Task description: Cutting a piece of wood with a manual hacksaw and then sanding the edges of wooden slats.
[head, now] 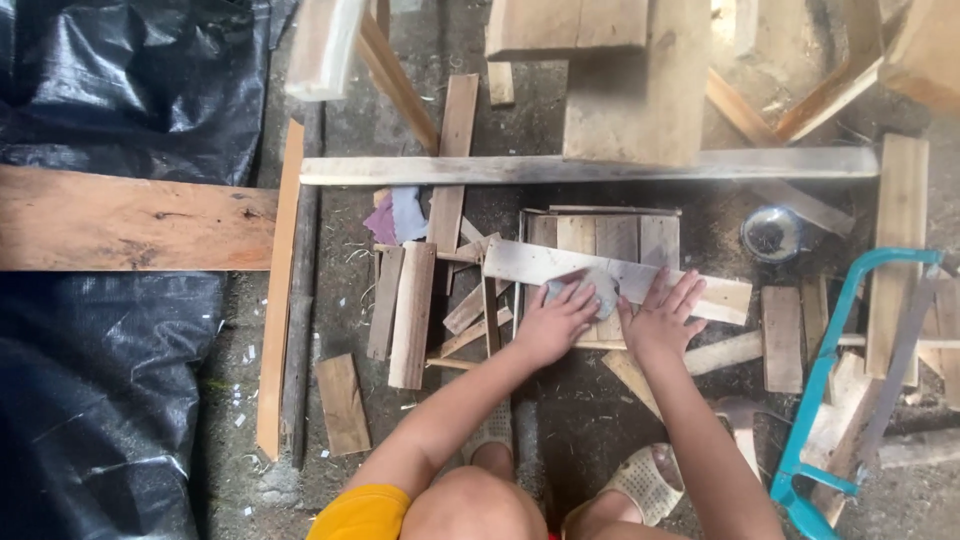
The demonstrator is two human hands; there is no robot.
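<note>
- Head view, looking down at a person crouched on a dirt floor [590, 420] strewn w/ wood offcuts; knees, yellow shorts and sandals at the bottom edge
- Landmark: pale wood strip [640, 275] lying slightly tilted across a small slatted panel [600, 235], centre of frame
- Left hand [552, 322] at the strip's near edge, left of its middle; fingers curled over a grey pad, prob. sandpaper [595, 290], pressing it to the strip – grip narrow, closed on the pad
- Right hand [660, 318] just right of the pad, flat on the strip, fingers spread wide, holding nothing, only bracing
- Right of the strip, well apart: teal-framed hacksaw [850, 370] on the floor; a round metal tin [772, 234] up beyond the strip's right end
- Left of the strip: short planks, a purple scrap [395, 215]; far left a long brown board [130, 220] over black plastic sheet [90, 400]
- Risks, as a judgement: strip only rests loose on the panel, not clamped, so a hard push could make it skid or pivot, and the pad could slip off the edge
- Bare fingers on rough timber: splinters likely if the left hand slides past the pad
- Saw lies close to the right foot and elbow, so a backward shift could catch the blade
- Loose offcuts around the feet could roll underfoot
</note>
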